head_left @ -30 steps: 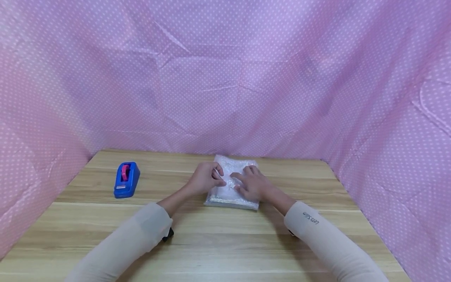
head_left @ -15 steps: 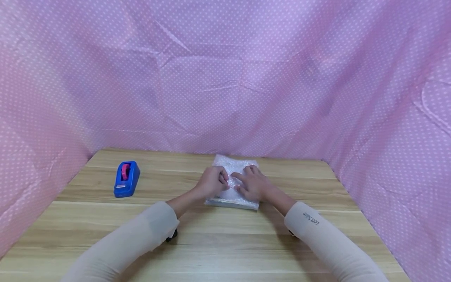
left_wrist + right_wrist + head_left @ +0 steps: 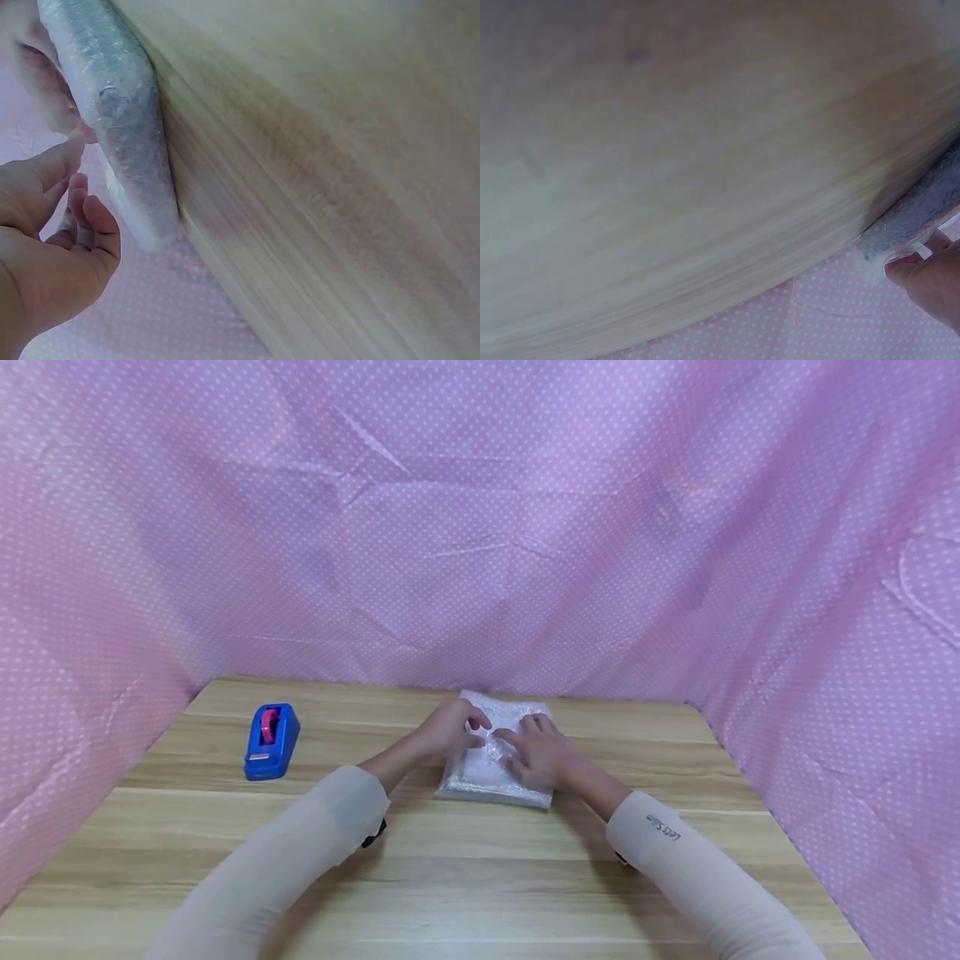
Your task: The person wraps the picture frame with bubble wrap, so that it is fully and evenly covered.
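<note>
A flat bundle in clear bubble wrap [image 3: 495,791] lies near the table's far edge in the head view. My right hand [image 3: 542,750] rests on its right part with the fingers spread. At the upper left of the bundle is my left hand [image 3: 450,727], thumb and forefinger apart, with nothing visible between them. The left wrist view shows that left hand [image 3: 56,247] with loosely bent fingers beside the wrapped edge [image 3: 135,135]. Part of the right hand [image 3: 934,281] appears against the bundle's side [image 3: 922,206] in the right wrist view. What the wrap contains cannot be made out.
A blue tape dispenser [image 3: 272,752] with a pink core stands at the left of the wooden table [image 3: 480,877]. Pink dotted cloth [image 3: 480,568] hangs behind the table and along both sides.
My left hand moved right across the bundle with bent fingers, then lifted slightly back, thumb and forefinger parting. My right hand and the bundle stayed nearly still.
</note>
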Tool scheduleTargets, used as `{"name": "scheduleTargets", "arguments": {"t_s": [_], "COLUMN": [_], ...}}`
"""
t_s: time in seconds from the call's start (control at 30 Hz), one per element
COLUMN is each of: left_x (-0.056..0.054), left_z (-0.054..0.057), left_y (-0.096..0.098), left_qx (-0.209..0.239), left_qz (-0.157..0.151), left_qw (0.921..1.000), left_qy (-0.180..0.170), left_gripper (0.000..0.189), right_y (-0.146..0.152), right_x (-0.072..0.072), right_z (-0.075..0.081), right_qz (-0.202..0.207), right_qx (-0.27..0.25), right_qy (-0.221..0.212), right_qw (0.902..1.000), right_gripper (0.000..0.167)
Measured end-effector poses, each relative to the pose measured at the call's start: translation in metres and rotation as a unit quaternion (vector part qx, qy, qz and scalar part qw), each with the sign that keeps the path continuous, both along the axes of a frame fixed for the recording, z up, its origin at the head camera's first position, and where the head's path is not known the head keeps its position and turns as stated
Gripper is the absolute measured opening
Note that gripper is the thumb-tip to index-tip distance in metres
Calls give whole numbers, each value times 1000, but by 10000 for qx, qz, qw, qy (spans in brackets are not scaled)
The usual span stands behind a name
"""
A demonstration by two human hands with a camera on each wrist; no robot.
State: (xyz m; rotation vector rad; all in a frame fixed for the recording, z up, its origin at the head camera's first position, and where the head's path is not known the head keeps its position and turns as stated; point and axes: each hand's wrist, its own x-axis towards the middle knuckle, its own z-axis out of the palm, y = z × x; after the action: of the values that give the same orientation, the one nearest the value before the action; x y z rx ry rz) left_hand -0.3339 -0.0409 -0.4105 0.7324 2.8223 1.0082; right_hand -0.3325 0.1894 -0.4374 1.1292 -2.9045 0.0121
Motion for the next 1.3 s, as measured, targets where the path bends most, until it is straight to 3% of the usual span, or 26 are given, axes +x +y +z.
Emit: {"name": "scheduleTargets", "arguments": {"t_s": [0.27, 0.5, 0.7, 1.0, 1.17, 1.3], "left_x": [1, -3, -9, -8, -8, -7], "left_z": [-2, -4, -7, -7, -8, -9], "left_y": [-1, -4, -4, -6, -7, -9], "left_qx": [-231, -92, -41, -741, -797, -812], "left_qz": [-184, -387, -508, -753, -774, -801], "left_qw": [9995, 9992, 9987, 9936, 9929, 9922], "left_qy": [124, -76, 71, 399, 431, 493], "left_gripper": [8, 17, 23, 18, 4, 7], "right_y": [0, 0, 0, 0, 0, 0], "right_x": [-1, -1, 0, 0, 0, 0], "right_z": [-3, -4, -3, -3, -3, -3], "right_qz": [-11, -31, -30, 13, 11, 34], "right_qx": [-37, -39, -73, -131, -151, -153], "right_qy": [59, 36, 28, -3, 6, 30], "right_qw": [10000, 10000, 10000, 9999, 9999, 9999], "right_gripper": [53, 52, 52, 52, 53, 52]}}
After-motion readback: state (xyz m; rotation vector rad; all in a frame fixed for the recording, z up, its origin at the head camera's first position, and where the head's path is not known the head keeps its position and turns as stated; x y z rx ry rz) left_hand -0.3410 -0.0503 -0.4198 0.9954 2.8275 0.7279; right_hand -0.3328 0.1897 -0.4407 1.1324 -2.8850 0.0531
